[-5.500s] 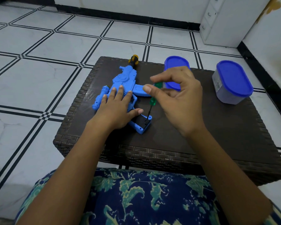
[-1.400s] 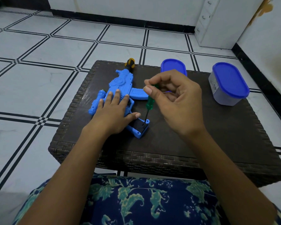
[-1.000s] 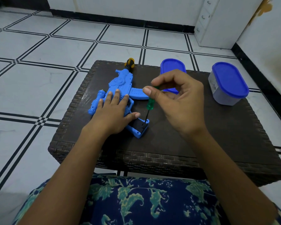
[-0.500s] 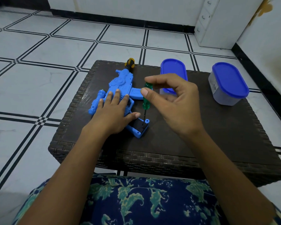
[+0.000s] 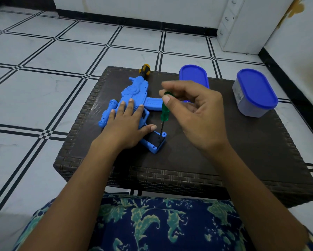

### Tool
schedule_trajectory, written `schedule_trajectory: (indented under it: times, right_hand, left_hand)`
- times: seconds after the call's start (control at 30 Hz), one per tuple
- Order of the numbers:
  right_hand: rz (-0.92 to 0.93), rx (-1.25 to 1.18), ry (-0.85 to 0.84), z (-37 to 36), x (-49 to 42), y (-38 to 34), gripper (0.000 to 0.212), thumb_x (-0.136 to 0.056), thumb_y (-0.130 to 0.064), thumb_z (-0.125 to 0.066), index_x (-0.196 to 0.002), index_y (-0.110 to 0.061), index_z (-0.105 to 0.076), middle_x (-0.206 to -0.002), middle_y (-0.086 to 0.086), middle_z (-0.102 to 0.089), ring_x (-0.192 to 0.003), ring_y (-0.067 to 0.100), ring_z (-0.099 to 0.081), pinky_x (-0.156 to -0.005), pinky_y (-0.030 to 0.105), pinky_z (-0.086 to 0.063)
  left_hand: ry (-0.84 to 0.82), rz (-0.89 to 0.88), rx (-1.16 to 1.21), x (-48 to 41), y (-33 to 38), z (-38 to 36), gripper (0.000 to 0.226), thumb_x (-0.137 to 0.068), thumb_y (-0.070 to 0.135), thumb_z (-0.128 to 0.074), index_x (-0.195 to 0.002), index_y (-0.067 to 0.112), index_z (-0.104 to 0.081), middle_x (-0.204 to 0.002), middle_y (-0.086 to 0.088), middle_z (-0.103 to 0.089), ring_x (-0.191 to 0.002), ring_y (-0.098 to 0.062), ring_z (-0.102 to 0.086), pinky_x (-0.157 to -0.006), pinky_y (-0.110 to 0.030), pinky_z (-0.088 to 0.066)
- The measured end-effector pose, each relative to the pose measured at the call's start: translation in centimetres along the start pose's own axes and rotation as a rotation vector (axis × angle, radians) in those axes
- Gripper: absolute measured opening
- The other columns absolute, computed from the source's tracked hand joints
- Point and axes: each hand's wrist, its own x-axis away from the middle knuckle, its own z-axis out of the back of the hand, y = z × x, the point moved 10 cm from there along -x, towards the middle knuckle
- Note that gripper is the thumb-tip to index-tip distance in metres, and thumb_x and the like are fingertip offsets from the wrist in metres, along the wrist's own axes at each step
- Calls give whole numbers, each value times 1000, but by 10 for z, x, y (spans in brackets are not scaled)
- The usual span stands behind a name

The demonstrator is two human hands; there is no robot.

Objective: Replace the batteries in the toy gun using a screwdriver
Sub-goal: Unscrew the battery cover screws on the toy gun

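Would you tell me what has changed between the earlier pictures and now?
The right hand has shifted its pinch on the screwdriver, whose handle leans slightly further left. Its tip stays on the black cover, the left hand flat on the gun, both tubs unmoved.

The gripped screwdriver (image 5: 164,111) had a green handle. Left of the grip the gun (image 5: 137,91) was blue, its panel (image 5: 153,139) below black, its tip (image 5: 145,68) orange. Beyond the grip a lid (image 5: 192,75) was blue; rightward, a greyish tub (image 5: 254,93) was blue-topped.
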Motion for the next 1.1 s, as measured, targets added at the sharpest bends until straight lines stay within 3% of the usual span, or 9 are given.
schedule_trajectory:
  times: [0.1, 0.3, 0.5, 1.1]
  right_hand:
    - [27, 34, 5, 0, 1, -3, 15, -86, -6, -73, -101, -5, -74, -93, 5, -72, -80, 8, -68, -61, 18, -54]
    - [69, 88, 11, -2, 0, -3, 20, -78, -8, -81, -97, -10, -74, -87, 10, -65, -78, 10, -57, -57, 9, -44]
    - [-9, 13, -16, -3, -1, 2, 25, -83, -1, -75, -106, -9, -71, -93, -1, -70, -87, 0, -65, -68, 13, -52]
    - [24, 63, 94, 13, -2, 0, 18, -82, -3, -76, -99, -7, -72, -88, 3, -71, -80, 3, -67, -68, 23, -59]
  left_hand:
    - [-1, -5, -1, 0, 0, 0, 84, -89, 68, -30, -154, 26, 3, -161, -5, 15, -148, -24, 15, -119, -47, 5]
    - [0, -6, 4, 1, 0, 0, 84, -89, 68, -30, -154, 27, 4, -161, -5, 15, -148, -24, 16, -119, -46, 5]
    - [0, -3, -4, 0, 0, 0, 83, -90, 67, -30, -154, 26, 1, -161, -5, 14, -148, -24, 15, -119, -46, 4]
    - [-8, 1, -11, 0, 1, 2, 83, -89, 68, -30, -154, 26, 1, -161, -4, 15, -148, -24, 15, -118, -46, 5]
